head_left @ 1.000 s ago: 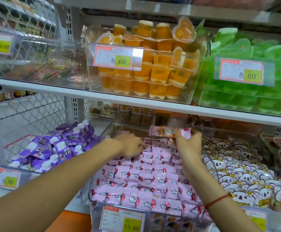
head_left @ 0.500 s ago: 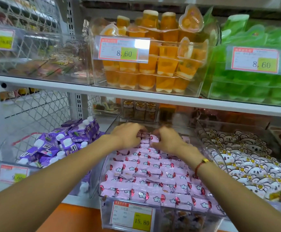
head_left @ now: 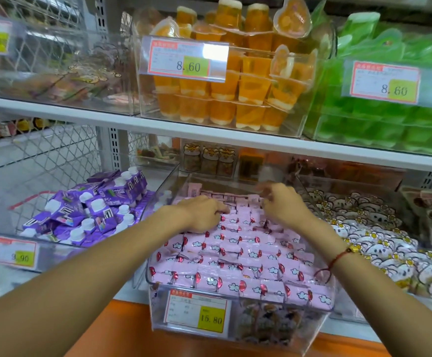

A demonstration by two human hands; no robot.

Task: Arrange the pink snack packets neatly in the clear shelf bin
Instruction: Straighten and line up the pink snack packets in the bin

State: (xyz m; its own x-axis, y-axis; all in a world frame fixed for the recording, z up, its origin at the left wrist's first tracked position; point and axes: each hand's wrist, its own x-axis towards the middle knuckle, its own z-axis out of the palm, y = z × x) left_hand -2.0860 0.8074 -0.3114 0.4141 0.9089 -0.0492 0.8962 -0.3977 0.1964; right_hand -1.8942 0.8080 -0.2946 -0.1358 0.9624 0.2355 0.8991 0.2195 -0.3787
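- The left hand point(head_left: 202, 213) lies palm-down on the pink snack packets point(head_left: 238, 264), its fingers curled onto the back rows; whether it pinches one I cannot tell.
- The right hand point(head_left: 284, 204) hovers just above the same rows with fingers loosely bent and blurred, so its hold is also unclear; a red string bracelet point(head_left: 338, 257) circles that wrist.
- The packets fill the clear shelf bin point(head_left: 235, 328) beneath both hands, overlapping in rows too many to count, each printed with a white cloud and a red mark.
- On the bin's front, below the hands, a price tag point(head_left: 197, 311) reads 15.80.
- Left of the left hand, a second clear bin holds purple pouches point(head_left: 91, 212) with white caps; its tag ends in .90.
- Right of the right hand sit white cartoon-faced packets point(head_left: 379, 238).
- On the white shelf point(head_left: 209, 132) above the hands, orange jelly cups point(head_left: 222, 104) and green jelly cups point(head_left: 390, 119) each carry a tag reading 8.60.
- Wire mesh backs the shelving at far left.
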